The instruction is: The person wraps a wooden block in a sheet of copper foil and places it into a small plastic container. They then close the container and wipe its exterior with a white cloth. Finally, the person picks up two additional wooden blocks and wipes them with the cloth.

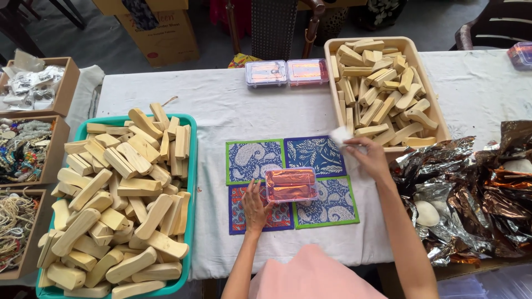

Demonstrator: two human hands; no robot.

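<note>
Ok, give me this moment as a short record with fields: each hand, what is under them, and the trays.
left hand: left hand flat beside the clear plastic box of orange foil, touching its edge
right hand: right hand holds a small white piece
under box: four square patterned cloth mats
left tray: teal plastic tray heaped with pale wooden blocks
right tray: beige plastic tray of similar blocks

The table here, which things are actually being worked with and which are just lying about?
In hand:
left hand on clear box
right hand holding white piece
patterned mats

Lying about:
green tray of wooden blocks
beige tray
two boxes
foil
</note>
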